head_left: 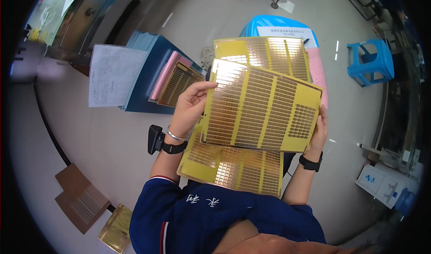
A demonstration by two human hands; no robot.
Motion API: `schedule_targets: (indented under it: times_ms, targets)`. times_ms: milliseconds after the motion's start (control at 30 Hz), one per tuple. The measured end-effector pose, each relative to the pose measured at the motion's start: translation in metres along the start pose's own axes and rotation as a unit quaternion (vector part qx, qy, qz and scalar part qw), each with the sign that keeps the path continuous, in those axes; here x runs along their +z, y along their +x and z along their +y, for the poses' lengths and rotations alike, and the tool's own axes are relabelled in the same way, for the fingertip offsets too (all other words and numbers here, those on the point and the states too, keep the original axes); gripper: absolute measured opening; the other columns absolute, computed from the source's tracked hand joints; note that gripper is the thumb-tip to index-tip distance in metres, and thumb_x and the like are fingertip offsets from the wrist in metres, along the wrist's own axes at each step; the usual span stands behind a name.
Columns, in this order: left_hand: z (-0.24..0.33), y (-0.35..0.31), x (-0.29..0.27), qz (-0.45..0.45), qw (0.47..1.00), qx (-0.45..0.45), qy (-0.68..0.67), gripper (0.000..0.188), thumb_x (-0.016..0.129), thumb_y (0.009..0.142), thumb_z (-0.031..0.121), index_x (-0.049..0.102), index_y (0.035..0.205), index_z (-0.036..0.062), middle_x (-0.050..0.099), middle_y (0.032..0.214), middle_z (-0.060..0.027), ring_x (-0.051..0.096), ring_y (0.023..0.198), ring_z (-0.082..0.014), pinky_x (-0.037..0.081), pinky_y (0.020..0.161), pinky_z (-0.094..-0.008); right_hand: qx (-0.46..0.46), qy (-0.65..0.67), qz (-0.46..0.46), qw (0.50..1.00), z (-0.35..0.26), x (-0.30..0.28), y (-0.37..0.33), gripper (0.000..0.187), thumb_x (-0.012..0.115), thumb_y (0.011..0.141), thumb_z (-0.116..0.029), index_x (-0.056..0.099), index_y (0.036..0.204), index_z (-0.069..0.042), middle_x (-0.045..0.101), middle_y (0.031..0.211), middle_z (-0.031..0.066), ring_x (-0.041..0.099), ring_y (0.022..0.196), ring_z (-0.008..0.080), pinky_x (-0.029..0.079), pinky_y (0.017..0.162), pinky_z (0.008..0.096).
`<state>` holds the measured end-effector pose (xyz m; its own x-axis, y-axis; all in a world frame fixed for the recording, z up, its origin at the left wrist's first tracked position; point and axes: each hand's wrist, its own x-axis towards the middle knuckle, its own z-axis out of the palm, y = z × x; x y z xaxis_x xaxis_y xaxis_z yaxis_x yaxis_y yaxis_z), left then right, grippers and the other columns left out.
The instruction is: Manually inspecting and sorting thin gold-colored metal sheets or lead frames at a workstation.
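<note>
Between my hands is a yellow circuit board panel (258,103) with rows of copper pads, held up and slightly tilted. My left hand (193,103) grips its left edge, thumb and fingers closed on it. At the right edge, my right hand (319,130) holds the panel from the side, with part of the fingers hidden behind it. Below it, a similar lap panel (238,171) rests across my legs, partly covered. Beyond the held one, more yellow panels (265,49) lie on a blue stool (265,21), overlapped by the held panel's far edge.
A printed sheet (283,31), a pen (306,41) and pink sheets (318,70) lie on that stool. Left stands a blue box-like support (143,85) bearing dark-patterned panels (179,85). Another blue stool (371,63) is at right. A brown board (81,200) lies lower left.
</note>
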<state>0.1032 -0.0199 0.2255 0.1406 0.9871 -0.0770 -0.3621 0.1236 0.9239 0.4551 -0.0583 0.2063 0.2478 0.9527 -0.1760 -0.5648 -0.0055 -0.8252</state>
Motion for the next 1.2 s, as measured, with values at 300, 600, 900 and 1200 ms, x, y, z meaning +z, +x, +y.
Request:
schedule_targets:
  times_ms: [300,600,900,1200]
  targets:
    - [0.002,0.001,-0.006,-0.041,0.995,-0.07,-0.055,0.032,0.046,0.092,0.007,0.045,0.124,-0.0021,0.058,0.113,-0.0135,0.059,0.099,-0.0123,0.049,0.08,-0.0218,-0.003,-0.079,0.047,0.996,0.002,0.012,0.002,0.034,0.038,0.096,-0.009,0.04,0.128,0.001,0.048,0.126,0.0146,0.054,0.108,0.0195,0.05,0.088,0.0306]
    - [0.003,0.0,-0.006,-0.036,0.992,-0.081,-0.091,0.034,0.044,0.093,0.009,0.044,0.125,-0.002,0.057,0.114,-0.0113,0.057,0.094,-0.008,0.048,0.075,-0.0193,-0.012,-0.07,0.044,0.997,0.001,0.016,0.002,0.032,0.038,0.096,-0.009,0.042,0.126,0.001,0.053,0.12,0.0144,0.058,0.102,0.0188,0.053,0.082,0.0285]
    - [0.007,-0.002,-0.006,-0.042,0.995,-0.066,-0.057,0.037,0.051,0.091,0.013,0.046,0.125,0.0011,0.061,0.109,-0.0068,0.055,0.084,-0.0037,0.043,0.067,-0.016,-0.029,-0.03,0.034,0.999,0.0,0.015,0.0,0.028,0.039,0.095,-0.007,0.047,0.121,-0.001,0.055,0.117,0.0138,0.06,0.099,0.0197,0.054,0.081,0.0304]
    - [0.002,0.0,-0.013,-0.016,0.998,-0.063,-0.028,0.036,0.049,0.091,0.008,0.044,0.126,0.0004,0.06,0.111,-0.0103,0.059,0.095,-0.01,0.048,0.077,-0.0202,-0.044,-0.037,0.034,0.998,-0.003,0.019,-0.002,0.03,0.041,0.094,-0.007,0.047,0.123,-0.001,0.056,0.116,0.0122,0.058,0.101,0.0189,0.051,0.085,0.029]
